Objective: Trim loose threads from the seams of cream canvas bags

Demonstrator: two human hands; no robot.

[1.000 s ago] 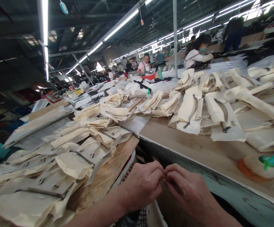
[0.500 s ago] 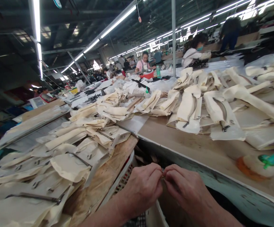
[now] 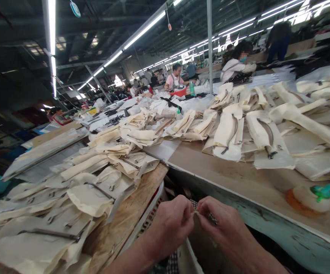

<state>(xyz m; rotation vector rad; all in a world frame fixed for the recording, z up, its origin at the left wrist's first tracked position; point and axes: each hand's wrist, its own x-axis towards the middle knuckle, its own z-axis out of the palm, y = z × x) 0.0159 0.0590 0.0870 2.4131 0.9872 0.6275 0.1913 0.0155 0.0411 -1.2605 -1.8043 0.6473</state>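
My left hand [image 3: 172,220] and my right hand [image 3: 220,222] meet low in the middle, fingertips almost touching. Both are closed in a pinch on a thin pale edge between them. It seems to belong to a cream, leather-like piece [image 3: 188,258] hanging below, mostly hidden by my hands and wrists. Checked cloth [image 3: 173,263] shows beneath, over my lap. To the left, cream bag pieces [image 3: 39,243] with dark metal-looking strips lie overlapping on a wooden board [image 3: 119,217].
More cream pieces [image 3: 229,133] are spread across the brown-topped table [image 3: 205,160]. A bottle with a green nozzle [image 3: 307,199] stands near its right edge. A white plastic basket [image 3: 148,220] sits left of my hands. Co-workers [image 3: 176,78] are at tables beyond.
The view has shifted slightly, so the left-hand pile appears further right. My fingers keep their pinch, and the pale edge between them shows a little more.
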